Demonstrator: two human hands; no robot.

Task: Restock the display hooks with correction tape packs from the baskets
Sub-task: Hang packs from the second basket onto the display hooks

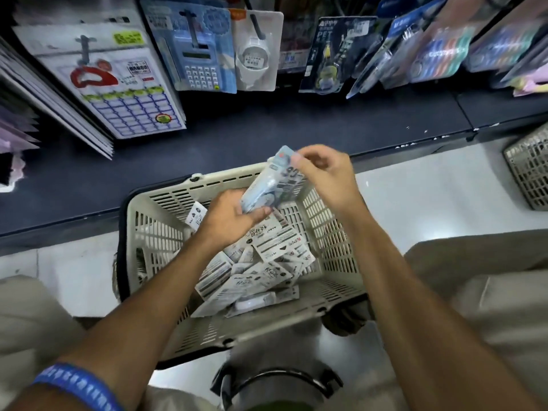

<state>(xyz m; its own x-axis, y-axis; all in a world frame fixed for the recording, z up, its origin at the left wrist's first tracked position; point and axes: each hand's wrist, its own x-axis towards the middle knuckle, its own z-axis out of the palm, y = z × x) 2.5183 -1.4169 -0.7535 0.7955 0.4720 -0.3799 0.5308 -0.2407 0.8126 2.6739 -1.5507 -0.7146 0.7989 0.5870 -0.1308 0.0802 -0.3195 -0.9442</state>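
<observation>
Correction tape packs, a small stack of pale blue-and-white blister cards (271,180), are held above the far side of the cream slotted plastic basket (154,229). Left hand (229,213) grips the lower end of the stack, fingers curled under it. Right hand (323,173) pinches the upper end with curled fingertips. Stack is tilted, top end leaning toward the shelf; it touches neither basket nor shelf.

Basket stands on the pale floor against the front edge of the dark blue shelf base (267,123). Inside it, a loose heap of white carded packs (258,271) lies mostly toward the near-left corner, cards face down or overlapping; exact count not readable.

Hanging goods above the shelf base: a label-sheet pack with red cutter (118,93), a blue calculator card (197,54), a white dispenser card (255,51). These hooks look full. Motion blur on the right-hand items; cannot tell which hook is meant for correction tape.

A second grey mesh basket (530,170) shows at the right edge of the floor; its contents are hidden.

Progress judgement: early to middle. One batch is gathered and being squared in both hands; none of it is on a hook yet. Many packs remain in the basket, so several more gather-and-hang rounds are probably left.
</observation>
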